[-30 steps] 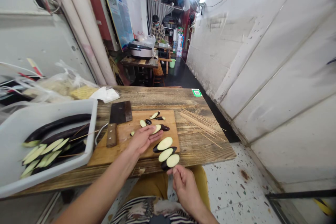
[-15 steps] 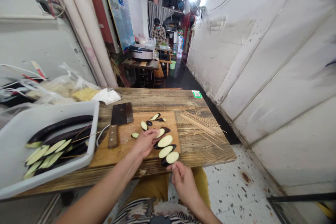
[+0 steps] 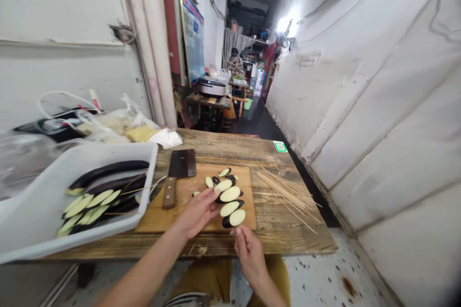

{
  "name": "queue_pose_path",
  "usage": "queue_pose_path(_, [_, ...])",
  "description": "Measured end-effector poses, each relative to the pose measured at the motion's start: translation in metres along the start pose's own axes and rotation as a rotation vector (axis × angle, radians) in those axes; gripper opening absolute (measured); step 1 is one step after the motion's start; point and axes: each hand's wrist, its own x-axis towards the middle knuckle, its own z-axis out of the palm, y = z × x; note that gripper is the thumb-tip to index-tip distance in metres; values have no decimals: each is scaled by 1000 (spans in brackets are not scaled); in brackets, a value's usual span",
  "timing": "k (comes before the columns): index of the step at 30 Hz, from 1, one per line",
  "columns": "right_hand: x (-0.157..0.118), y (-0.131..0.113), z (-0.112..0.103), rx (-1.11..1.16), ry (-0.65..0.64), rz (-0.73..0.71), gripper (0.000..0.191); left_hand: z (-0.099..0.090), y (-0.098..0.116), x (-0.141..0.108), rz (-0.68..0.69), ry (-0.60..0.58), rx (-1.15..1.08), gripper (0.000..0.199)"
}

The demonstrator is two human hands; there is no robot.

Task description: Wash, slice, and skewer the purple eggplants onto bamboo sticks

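Weathered wood here, and the cutting board (image 3: 245, 201) sits on the table (image 3: 216, 146) with its near edge right under the action! A line of eggplant slices (image 3: 229, 194) runs down the board's right half, the lowest almost at that edge, with open board to their left. Left hand (image 3: 197, 212) lies open and relaxed, fingertips right at the slices; right hand (image 3: 250, 259) pinches its fingers together just below the lowest slice, and whatever's between them is too thin to tell. Left of the board: a cleaver (image 3: 179, 171) and a white tub (image 3: 108, 149). Right of it: loose skewers (image 3: 284, 192). Beyond it, a green sticker (image 3: 280, 147), its print unreadable.
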Motion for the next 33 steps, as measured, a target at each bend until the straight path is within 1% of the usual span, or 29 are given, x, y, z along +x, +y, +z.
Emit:
queue_pose_path(1, [1,1,2,-48,-14,-26,41,-1,-1,-4,36,6,-9,37])
queue_pose_path(3, [2,5,6,-153,-31,-96,40,-3,-1,-13,112,59,-52,38])
queue_pose_path(5, [5,9,7,-221,-23,-175,33,-8,3,-22,185,114,-111,37])
queue_pose_path(7, [14,7,6,-245,17,-256,28,-14,12,-33,259,154,-140,39])
queue_pose_path(9, [29,-4,8,-279,31,-329,26,-22,21,-48,332,195,-132,44])
queue_pose_path(10, [39,-13,10,-305,12,-363,25,-28,24,-56,369,237,-113,47])
queue_pose_path(12, [62,-37,21,-365,-78,-421,25,-41,28,-73,443,363,-35,52])
queue_pose_path(14, [89,-64,42,-424,-172,-475,25,-58,27,-90,495,496,99,47])
queue_pose_path(15, [101,-76,56,-452,-216,-517,26,-66,25,-97,505,535,178,41])
queue_pose_path(17, [125,-97,90,-502,-316,-586,26,-84,20,-109,502,565,311,28])
queue_pose_path(18, [134,-104,108,-546,-376,-632,26,-91,17,-113,496,569,357,25])
queue_pose_path(20, [150,-114,145,-653,-448,-769,28,-104,13,-120,493,583,414,25])
queue_pose_path(22, [162,-120,178,-690,-488,-831,23,-113,10,-125,493,601,448,28])
queue_pose_path(24, [171,-123,200,-716,-504,-850,18,-118,10,-130,478,612,481,30])
queue_pose_path(25, [174,-124,207,-729,-507,-852,15,-119,11,-133,468,617,499,31])
queue_pose_path(27, [176,-125,210,-746,-496,-858,14,-120,15,-138,451,628,551,31])
queue_pose_path(29, [173,-124,198,-734,-455,-862,19,-120,21,-141,453,641,632,27])
queue_pose_path(31, [168,-115,173,-682,-375,-838,20,-120,28,-144,469,648,725,22])
queue_pose_path(33, [164,-99,136,-615,-270,-764,24,-125,33,-148,473,668,809,18])
